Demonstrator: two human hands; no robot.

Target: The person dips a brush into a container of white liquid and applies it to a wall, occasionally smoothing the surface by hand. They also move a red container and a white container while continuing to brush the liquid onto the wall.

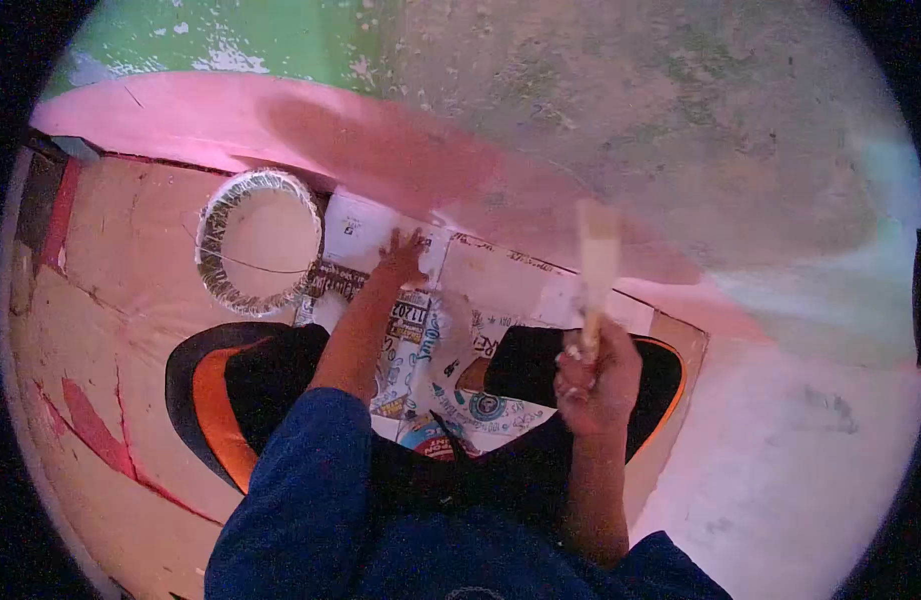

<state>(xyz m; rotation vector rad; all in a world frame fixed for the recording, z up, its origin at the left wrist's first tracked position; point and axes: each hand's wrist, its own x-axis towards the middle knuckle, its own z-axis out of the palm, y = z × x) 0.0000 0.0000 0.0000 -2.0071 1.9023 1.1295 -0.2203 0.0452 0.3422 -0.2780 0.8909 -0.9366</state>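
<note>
My right hand (599, 380) is closed around the handle of a paintbrush (601, 245), its pale, wide end pointing up and smeared by motion. The brush overlaps the pink band of the wall (461, 150) in this view. My left hand (406, 258) has its fingers spread over printed cardboard sheets (356, 225) along the foot of the wall. Left of that hand stands a round tub (209, 250) with a shiny wrapped rim, pale inside, and a thin dark line crosses its opening.
Above the pink band the wall is green (301, 35) with white flaked patches, and bare grey-brown (621, 90) towards the right. My black-and-orange clad knees (221, 390) rest on the covered floor. Brownish floor boards (131, 330) with red streaks lie at left.
</note>
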